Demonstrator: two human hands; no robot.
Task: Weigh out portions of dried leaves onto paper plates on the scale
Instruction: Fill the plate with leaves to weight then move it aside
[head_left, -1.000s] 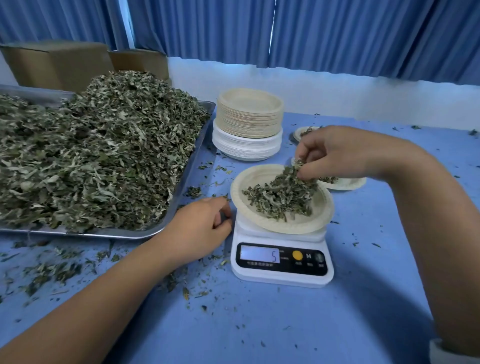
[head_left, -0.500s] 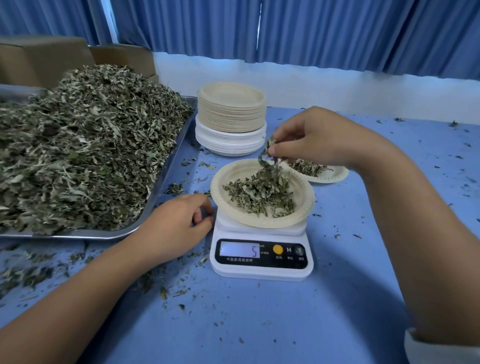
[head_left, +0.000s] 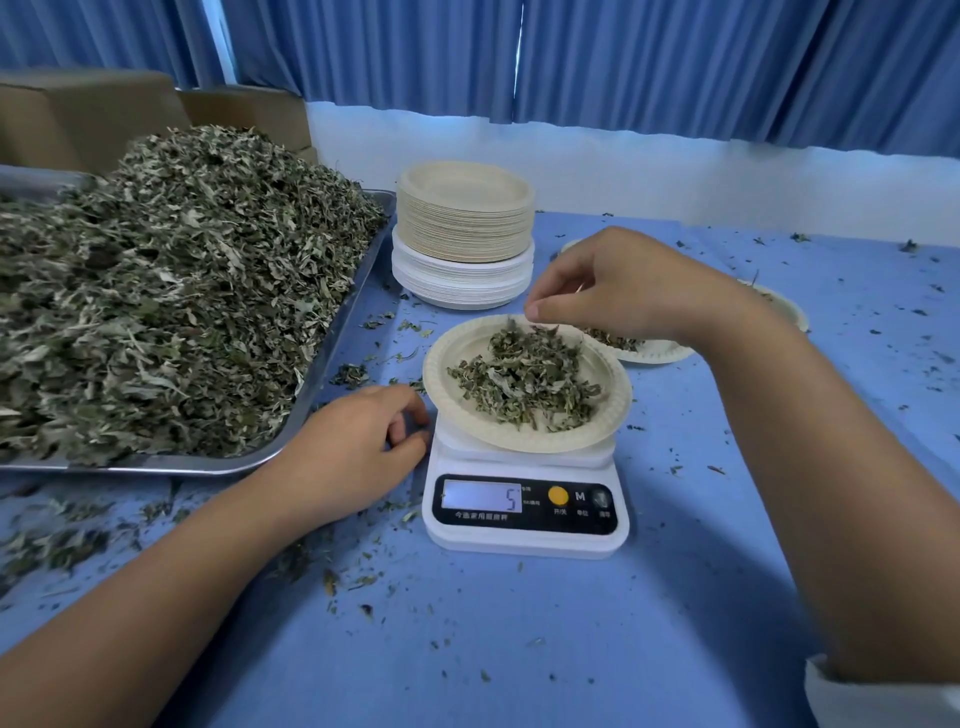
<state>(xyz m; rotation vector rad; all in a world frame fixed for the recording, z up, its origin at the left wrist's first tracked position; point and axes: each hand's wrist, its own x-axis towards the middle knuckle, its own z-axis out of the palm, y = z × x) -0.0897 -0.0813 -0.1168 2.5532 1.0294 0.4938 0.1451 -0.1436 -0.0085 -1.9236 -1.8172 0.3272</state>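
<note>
A white digital scale (head_left: 524, 540) stands mid-table and its display reads 5. On it sits a paper plate (head_left: 613, 415) carrying a small pile of dried leaves (head_left: 524, 379). My right hand (head_left: 618, 291) hovers over the plate's far rim. Its thumb and forefinger pinch together on a few leaf bits, of which little shows. My left hand (head_left: 353, 447) rests on the table just left of the scale, fingers loosely curled and holding nothing. A big heap of dried leaves (head_left: 171, 291) fills the metal tray (head_left: 337, 364) on the left.
A tall stack of unused paper plates (head_left: 465, 218) stands behind the scale. Partly hidden behind my right hand are two plates: one with leaves (head_left: 654, 353) and another (head_left: 789, 312) further right. Cardboard boxes (head_left: 78, 114) sit at the back left. Leaf crumbs litter the blue tabletop (head_left: 519, 649).
My right hand lifted out of the plate's pile with a pinch of leaves, most of which is gone from its fingers now. The left hand stayed beside the scale, which still reads 5.
</note>
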